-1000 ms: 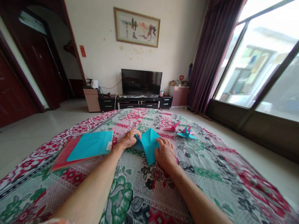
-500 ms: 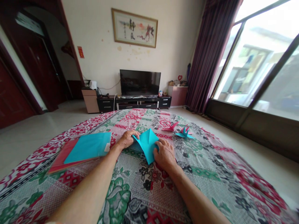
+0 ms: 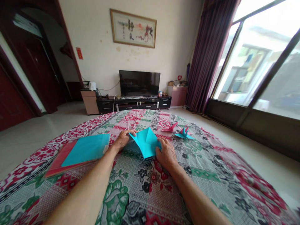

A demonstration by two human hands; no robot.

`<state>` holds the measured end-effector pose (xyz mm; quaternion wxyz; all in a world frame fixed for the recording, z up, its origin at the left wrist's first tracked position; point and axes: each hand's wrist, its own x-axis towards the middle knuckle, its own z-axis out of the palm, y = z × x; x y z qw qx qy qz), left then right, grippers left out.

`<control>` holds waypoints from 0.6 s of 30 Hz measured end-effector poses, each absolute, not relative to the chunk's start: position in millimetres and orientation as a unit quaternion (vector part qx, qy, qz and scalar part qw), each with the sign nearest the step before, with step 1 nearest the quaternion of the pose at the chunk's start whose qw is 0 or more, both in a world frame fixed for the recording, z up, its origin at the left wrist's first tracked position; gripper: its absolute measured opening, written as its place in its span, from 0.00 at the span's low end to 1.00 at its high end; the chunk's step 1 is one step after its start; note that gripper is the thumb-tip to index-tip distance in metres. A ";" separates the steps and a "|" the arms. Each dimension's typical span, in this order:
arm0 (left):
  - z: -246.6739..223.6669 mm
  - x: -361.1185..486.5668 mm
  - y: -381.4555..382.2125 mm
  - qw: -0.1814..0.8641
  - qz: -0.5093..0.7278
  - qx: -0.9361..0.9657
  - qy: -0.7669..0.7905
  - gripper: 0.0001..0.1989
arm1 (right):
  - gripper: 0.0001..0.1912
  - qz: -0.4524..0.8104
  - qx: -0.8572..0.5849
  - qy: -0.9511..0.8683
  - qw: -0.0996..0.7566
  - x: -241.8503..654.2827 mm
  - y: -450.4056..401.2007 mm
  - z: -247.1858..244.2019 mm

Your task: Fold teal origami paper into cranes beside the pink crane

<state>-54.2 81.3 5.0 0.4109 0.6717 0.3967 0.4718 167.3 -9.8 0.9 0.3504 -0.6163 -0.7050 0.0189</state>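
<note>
A framed picture (image 3: 133, 28) hangs on a pale, stained wall (image 3: 96, 18); below it, a television (image 3: 139, 83) stands on a low black cabinet (image 3: 138, 103). Daylight enters through large windows (image 3: 253, 65) beside a purple curtain (image 3: 205, 56), over a pale tiled floor (image 3: 67, 120).

The single head view looks from above the wearer's outstretched bare forearms (image 3: 93, 175), facing forward and slightly down across the round tabletop under a patterned red, green and grey cloth (image 3: 131, 200). The tabletop is near; the black flat television (image 3: 139, 83) stands well beyond.
</note>
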 end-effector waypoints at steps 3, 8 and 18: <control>1.9 -54.8 84.4 0.462 0.506 0.624 0.377 0.09 | 0.22 0.024 -0.605 -0.695 0.387 166.5 -6.4 -0.7; 2.5 -53.0 84.2 0.494 0.541 0.582 0.353 0.12 | 0.21 0.086 -0.586 -0.663 0.457 171.4 0.5 -0.3; 11.9 -48.5 78.1 0.522 0.537 0.561 0.353 0.12 | 0.22 0.377 -0.487 -0.591 0.521 178.2 5.0 6.0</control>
